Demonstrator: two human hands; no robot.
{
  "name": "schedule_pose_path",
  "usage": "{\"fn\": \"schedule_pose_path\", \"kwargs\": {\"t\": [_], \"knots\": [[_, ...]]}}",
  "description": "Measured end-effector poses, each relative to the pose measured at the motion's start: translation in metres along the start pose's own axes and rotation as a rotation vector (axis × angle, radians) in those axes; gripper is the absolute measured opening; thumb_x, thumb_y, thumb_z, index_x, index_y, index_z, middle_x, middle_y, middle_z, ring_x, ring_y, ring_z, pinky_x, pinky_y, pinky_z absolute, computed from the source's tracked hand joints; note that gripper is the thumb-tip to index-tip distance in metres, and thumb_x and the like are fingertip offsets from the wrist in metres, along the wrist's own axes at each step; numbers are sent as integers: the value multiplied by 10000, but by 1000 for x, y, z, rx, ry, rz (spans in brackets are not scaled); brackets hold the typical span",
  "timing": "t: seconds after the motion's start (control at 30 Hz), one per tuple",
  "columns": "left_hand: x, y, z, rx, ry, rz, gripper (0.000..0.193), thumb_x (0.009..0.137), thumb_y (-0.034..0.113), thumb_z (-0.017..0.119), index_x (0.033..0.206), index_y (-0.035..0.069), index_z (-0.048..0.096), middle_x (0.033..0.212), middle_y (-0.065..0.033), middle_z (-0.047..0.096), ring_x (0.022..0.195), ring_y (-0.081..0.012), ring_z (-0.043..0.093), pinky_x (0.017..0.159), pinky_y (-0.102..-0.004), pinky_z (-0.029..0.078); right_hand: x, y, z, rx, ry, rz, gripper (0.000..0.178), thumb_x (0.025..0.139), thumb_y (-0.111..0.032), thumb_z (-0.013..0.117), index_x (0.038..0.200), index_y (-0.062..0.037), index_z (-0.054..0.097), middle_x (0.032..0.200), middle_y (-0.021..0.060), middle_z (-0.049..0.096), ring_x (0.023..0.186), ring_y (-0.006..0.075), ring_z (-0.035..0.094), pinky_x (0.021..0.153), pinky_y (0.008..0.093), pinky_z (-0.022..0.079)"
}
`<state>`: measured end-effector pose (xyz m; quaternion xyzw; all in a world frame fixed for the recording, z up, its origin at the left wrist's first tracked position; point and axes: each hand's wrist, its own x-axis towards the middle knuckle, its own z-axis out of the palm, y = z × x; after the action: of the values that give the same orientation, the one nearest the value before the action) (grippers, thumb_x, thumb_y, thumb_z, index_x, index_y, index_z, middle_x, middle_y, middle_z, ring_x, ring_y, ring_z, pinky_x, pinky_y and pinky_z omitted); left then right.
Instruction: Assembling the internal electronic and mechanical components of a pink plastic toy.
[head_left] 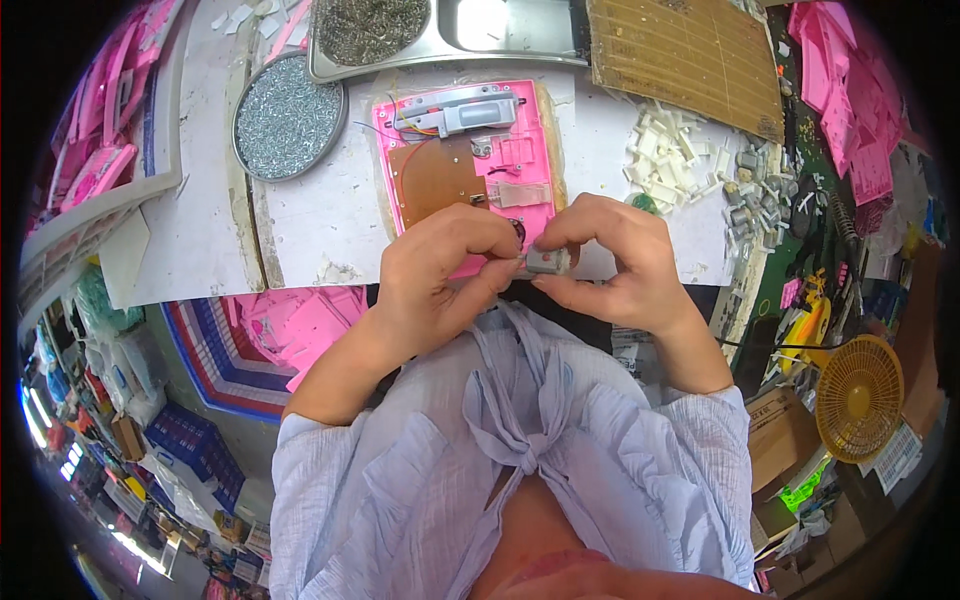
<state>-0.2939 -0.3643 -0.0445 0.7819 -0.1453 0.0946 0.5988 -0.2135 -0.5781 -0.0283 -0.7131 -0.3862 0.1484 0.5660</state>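
Between my two hands, over the near edge of the table, is a small grey motor (545,261). My right hand (625,258) pinches it between thumb and forefinger. My left hand (445,262) is closed in a pinch at the motor's left end; whatever its fingertips hold is too small to make out. Just beyond my hands lies a pink plastic housing (548,190), with a brown board (430,180), a grey mechanism (470,112) with thin wires, and a clear plastic piece (518,195) in it. My hands cover its near edge.
A round tray of small screws (288,115) stands left; a metal tray (450,65) lies at the back, beside corrugated cardboard (690,60). White plastic parts (665,155) and several grey motors (755,195) are heaped right. Pink parts fill a striped basket (215,355) below the table. A yellow fan (860,398) stands right.
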Motion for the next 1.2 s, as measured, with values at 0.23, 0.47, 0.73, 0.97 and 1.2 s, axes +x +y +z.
{"fn": "schedule_pose_path", "kwargs": {"t": [0.23,0.47,0.73,0.97,1.2], "knots": [[-2,0,-5,144,-46,22,290,757,-49,755,1005,23,623,1138,-157,583,1027,-310,603,865,-371,501,0,4,1,-218,-48,-249,387,695,-48,832,1048,-58,674,977,107,685,821,291,677,706,377,569],[-15,-7,3,92,70,-43,288,732,-25,788,979,30,649,1133,-155,553,1030,-296,581,851,-355,492,-4,6,3,-248,-14,-267,371,709,-27,811,1059,-70,694,1006,110,682,833,291,677,706,368,561],[12,-19,-4,380,176,-62,355,705,103,840,1020,57,684,1093,-114,558,955,-290,564,846,-397,450,-8,18,-5,-313,118,-260,349,726,12,795,1057,-51,706,1009,122,695,824,284,685,693,361,557],[42,-20,12,855,24,52,261,785,233,783,1028,143,751,1054,-44,590,1040,-271,532,927,-451,340,4,23,-24,-388,267,-114,308,753,5,798,1047,-23,708,1012,130,742,843,278,719,737,356,571],[-1,-2,-2,808,-184,-25,355,816,194,738,1167,153,723,1340,-80,588,1280,-312,498,1122,-513,254,35,33,-12,-457,158,-32,249,778,-138,801,1010,-83,729,1181,99,700,1106,321,591,953,408,488]]}}
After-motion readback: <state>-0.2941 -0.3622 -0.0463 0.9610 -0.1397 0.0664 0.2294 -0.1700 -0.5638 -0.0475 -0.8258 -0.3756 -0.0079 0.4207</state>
